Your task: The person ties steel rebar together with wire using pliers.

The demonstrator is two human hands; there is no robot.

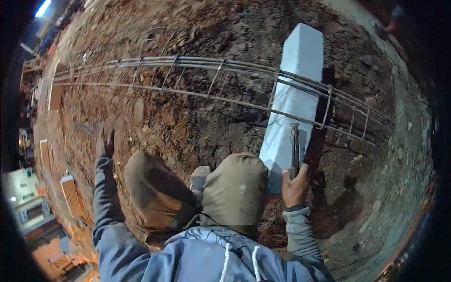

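Note:
My right hand (pixel 295 184) grips a dark metal hand tool (pixel 294 145) that points up toward a long rebar cage (pixel 197 70). The cage lies across a white concrete block (pixel 297 89) and runs off to the left over red-brown soil. My left hand (pixel 105 143) is stretched out to the left over the dirt, fingers apart, holding nothing. My bent knees in brownish trousers (pixel 235 185) fill the lower middle, above my blue hooded top.
The ground is loose earth with stones (pixel 202 127). Orange-brown blocks (pixel 70 190) line the left edge. A paler, flatter strip of ground (pixel 399 141) runs along the right. At the top right corner part of another person (pixel 392 21) is dimly visible.

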